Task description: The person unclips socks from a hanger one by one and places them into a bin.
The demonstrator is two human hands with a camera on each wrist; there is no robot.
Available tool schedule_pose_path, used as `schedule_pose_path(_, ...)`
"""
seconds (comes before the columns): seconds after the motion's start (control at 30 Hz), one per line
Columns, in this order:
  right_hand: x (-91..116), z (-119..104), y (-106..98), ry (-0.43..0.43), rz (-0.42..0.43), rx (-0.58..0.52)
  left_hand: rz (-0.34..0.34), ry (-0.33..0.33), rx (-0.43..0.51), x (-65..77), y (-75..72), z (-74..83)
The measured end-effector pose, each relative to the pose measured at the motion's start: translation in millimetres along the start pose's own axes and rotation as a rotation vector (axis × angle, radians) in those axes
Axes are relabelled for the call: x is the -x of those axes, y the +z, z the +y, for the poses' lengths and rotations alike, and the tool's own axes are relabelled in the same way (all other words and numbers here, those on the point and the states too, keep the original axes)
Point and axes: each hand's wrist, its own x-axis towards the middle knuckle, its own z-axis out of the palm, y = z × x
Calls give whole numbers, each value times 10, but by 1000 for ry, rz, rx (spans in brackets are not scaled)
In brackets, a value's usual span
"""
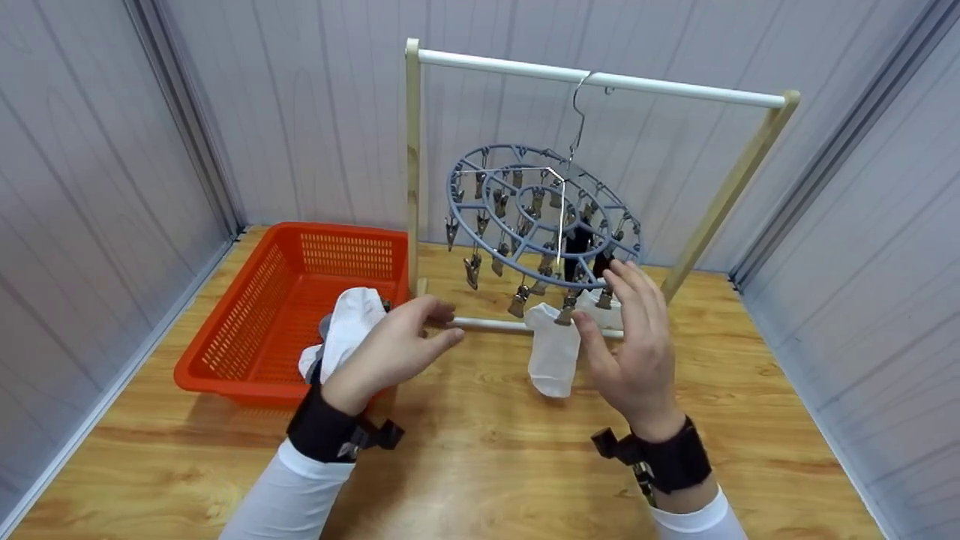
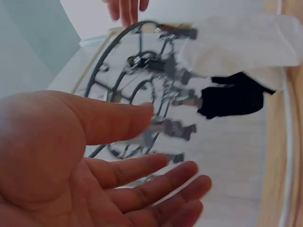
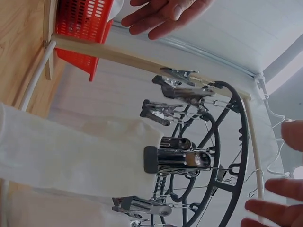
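Note:
A round grey-blue clip hanger (image 1: pixel 517 259) hangs by its hook from a white rail. A white sock (image 1: pixel 553 360) dangles from a front clip, and a second white sock (image 1: pixel 604 311) shows behind it. Dark socks (image 1: pixel 577 247) are clipped further back; one black sock (image 2: pixel 232 97) is plain in the left wrist view. My right hand (image 1: pixel 637 345) is beside the hanger's front right rim, fingers spread, holding nothing. The left hand (image 1: pixel 397 341) extends over the basket's right side with fingers relaxed and palm bare.
An orange basket (image 1: pixel 217 330) stands at the left, holding a white sock (image 1: pixel 352 322) and some grey ones. The rack has wooden posts (image 1: pixel 731 187), a white top rail (image 1: pixel 510 66) and a low white bar (image 1: pixel 491 324) above the wooden table (image 1: pixel 480 465). Pale panels surround the table.

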Motion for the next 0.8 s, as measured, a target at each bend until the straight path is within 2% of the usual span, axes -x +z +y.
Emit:
schedule_pose_path(0.17, 22, 52, 3, 71, -39, 55, -7, 52, -6, -19, 217, 25)
schedule_pose_path(0.3, 24, 57, 3, 78, -70, 68, -32, 55, 6, -28, 313, 28)
schedule_pose_path(0.53, 26, 28, 19, 55, -89, 40, -56, 44, 17, -32, 333, 15)
schedule_pose_path(0.8, 39, -6, 54, -30, -97, -27, -50, 52, 8, -36, 337, 22)
